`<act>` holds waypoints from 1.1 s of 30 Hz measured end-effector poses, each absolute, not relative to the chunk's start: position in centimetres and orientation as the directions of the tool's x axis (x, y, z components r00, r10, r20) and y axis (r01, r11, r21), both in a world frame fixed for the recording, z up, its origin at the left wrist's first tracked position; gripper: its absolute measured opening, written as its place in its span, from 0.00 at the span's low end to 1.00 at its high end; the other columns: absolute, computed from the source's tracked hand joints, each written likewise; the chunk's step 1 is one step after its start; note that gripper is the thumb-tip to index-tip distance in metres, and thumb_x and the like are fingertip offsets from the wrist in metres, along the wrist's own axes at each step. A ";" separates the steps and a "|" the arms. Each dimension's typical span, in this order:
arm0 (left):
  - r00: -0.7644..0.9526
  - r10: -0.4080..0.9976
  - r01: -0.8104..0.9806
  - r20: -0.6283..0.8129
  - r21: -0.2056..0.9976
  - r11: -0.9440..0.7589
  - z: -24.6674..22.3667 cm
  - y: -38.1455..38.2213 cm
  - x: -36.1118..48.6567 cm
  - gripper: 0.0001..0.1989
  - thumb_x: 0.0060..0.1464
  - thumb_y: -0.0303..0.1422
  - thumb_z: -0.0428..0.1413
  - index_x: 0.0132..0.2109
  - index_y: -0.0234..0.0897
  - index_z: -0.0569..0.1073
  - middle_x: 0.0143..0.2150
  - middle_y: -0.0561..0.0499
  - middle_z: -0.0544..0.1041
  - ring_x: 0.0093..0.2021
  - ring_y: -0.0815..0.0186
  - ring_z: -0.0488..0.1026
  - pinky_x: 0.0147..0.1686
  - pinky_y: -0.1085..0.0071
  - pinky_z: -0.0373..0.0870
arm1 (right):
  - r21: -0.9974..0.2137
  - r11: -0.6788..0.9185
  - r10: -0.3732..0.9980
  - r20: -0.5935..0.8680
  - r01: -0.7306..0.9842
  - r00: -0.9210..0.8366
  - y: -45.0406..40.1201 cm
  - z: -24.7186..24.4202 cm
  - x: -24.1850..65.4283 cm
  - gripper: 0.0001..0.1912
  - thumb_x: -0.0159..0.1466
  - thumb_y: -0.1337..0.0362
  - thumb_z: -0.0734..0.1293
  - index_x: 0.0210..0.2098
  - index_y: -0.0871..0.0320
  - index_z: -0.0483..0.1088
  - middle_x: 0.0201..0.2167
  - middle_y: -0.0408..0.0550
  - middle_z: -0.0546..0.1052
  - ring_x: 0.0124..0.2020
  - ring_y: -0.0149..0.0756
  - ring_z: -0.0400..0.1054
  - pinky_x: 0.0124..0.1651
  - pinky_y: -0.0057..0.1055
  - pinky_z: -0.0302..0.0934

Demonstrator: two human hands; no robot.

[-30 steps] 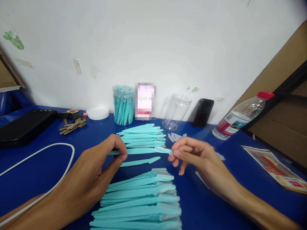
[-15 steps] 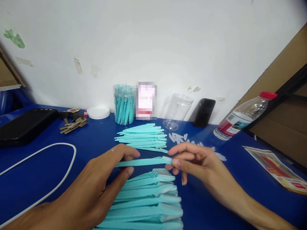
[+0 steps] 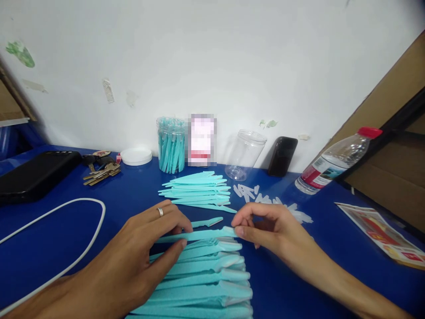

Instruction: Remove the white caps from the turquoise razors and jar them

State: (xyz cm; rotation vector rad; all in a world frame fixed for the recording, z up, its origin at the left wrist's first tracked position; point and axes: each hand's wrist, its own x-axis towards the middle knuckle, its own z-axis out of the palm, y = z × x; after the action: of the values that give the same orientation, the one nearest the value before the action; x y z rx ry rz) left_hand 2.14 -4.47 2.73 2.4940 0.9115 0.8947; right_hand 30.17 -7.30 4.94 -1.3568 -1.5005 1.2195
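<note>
1. The right hand (image 3: 272,226) pinches the tip of a turquoise razor (image 3: 207,235), which lies along the far edge of the near razor stack (image 3: 206,278).
2. The left hand (image 3: 141,241) has thumb and forefinger narrowly parted astride its handle; whether they touch it is hard to tell.
3. A loose razor (image 3: 212,222) lies just beyond.
4. Blue tabletop (image 3: 292,290) shows between right forearm (image 3: 338,271) and leaflet (image 3: 378,230), and between left hand and white cable (image 3: 102,217).

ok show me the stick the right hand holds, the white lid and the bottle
Stick (image 3: 207,234): head view, on its turquoise handle
White lid (image 3: 136,155): head view, on its top
Bottle (image 3: 327,172): head view, on its label
</note>
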 end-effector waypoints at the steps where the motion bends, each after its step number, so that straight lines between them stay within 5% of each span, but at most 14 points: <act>1: 0.607 0.668 0.452 0.430 0.505 -0.736 2.8 -4.5 2.2 0.07 0.69 0.29 0.55 0.47 0.47 0.76 0.40 0.55 0.81 0.38 0.65 0.79 0.38 0.72 0.76 | -0.963 -0.030 0.985 -0.074 0.267 -0.156 -7.3 5.0 30.1 0.14 0.57 0.53 0.81 0.30 0.55 0.81 0.24 0.40 0.70 0.27 0.32 0.59 0.30 0.30 0.54; 7: 0.640 0.638 0.445 0.428 0.471 -0.762 3.2 -4.4 2.3 0.10 0.70 0.29 0.52 0.38 0.44 0.74 0.35 0.55 0.78 0.36 0.65 0.75 0.38 0.70 0.73 | -0.929 -0.008 0.977 -0.086 0.369 -0.196 -7.7 5.4 30.0 0.14 0.61 0.52 0.78 0.28 0.55 0.78 0.26 0.42 0.73 0.29 0.35 0.63 0.32 0.32 0.56; 12: 0.580 0.684 0.521 0.443 0.444 -0.729 3.1 -3.2 2.0 0.09 0.71 0.32 0.53 0.39 0.43 0.76 0.37 0.54 0.79 0.37 0.63 0.75 0.47 0.66 0.74 | -0.839 0.153 0.986 0.098 0.522 -0.133 -7.3 5.4 30.7 0.13 0.66 0.53 0.72 0.28 0.53 0.79 0.27 0.45 0.78 0.29 0.38 0.67 0.32 0.33 0.58; 14: 0.551 0.711 0.556 0.438 0.443 -0.703 2.6 -2.8 1.8 0.09 0.70 0.33 0.53 0.40 0.44 0.77 0.38 0.53 0.79 0.38 0.61 0.76 0.53 0.62 0.74 | -0.734 0.240 0.969 0.223 0.635 -0.108 -6.8 5.5 31.6 0.14 0.68 0.54 0.70 0.28 0.53 0.78 0.27 0.46 0.79 0.29 0.39 0.69 0.31 0.34 0.58; 18: 0.512 0.746 0.607 0.427 0.435 -0.665 1.0 -2.4 1.7 0.10 0.69 0.36 0.53 0.45 0.45 0.80 0.44 0.49 0.81 0.45 0.56 0.77 0.56 0.57 0.73 | -0.336 0.285 0.914 0.377 0.898 -0.149 -5.5 5.7 34.1 0.12 0.69 0.60 0.66 0.34 0.54 0.80 0.29 0.48 0.82 0.29 0.41 0.72 0.32 0.36 0.58; 24: 0.563 0.745 0.620 0.358 0.413 -0.667 -0.1 -1.7 1.1 0.08 0.67 0.35 0.54 0.42 0.44 0.78 0.44 0.49 0.79 0.43 0.56 0.77 0.44 0.62 0.72 | -0.037 0.061 0.987 0.150 0.997 -0.055 -4.3 6.3 36.1 0.11 0.69 0.64 0.66 0.35 0.53 0.82 0.30 0.48 0.85 0.30 0.46 0.76 0.30 0.35 0.54; 28: 0.547 0.784 0.658 0.293 0.428 -0.620 0.0 -1.5 1.1 0.08 0.67 0.32 0.52 0.38 0.42 0.73 0.37 0.51 0.77 0.35 0.61 0.72 0.33 0.67 0.66 | 0.012 0.026 0.999 0.039 1.000 -0.027 -4.1 6.3 36.2 0.09 0.69 0.64 0.68 0.35 0.53 0.82 0.32 0.49 0.85 0.32 0.47 0.77 0.30 0.35 0.53; 33: 0.516 0.804 0.653 0.296 0.471 -0.593 -0.2 -1.5 1.1 0.09 0.69 0.34 0.49 0.44 0.42 0.75 0.37 0.52 0.76 0.35 0.61 0.72 0.34 0.67 0.66 | 0.025 0.109 0.994 -0.013 0.994 -0.109 -4.2 5.4 36.6 0.10 0.67 0.67 0.71 0.45 0.52 0.83 0.38 0.49 0.86 0.36 0.48 0.78 0.32 0.34 0.54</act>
State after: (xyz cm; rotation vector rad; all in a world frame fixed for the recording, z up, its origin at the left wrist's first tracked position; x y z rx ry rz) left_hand 1.05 -1.53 -0.21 2.4606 1.2199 0.7116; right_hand 36.57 -4.17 5.36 -2.1144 -2.3586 -0.0157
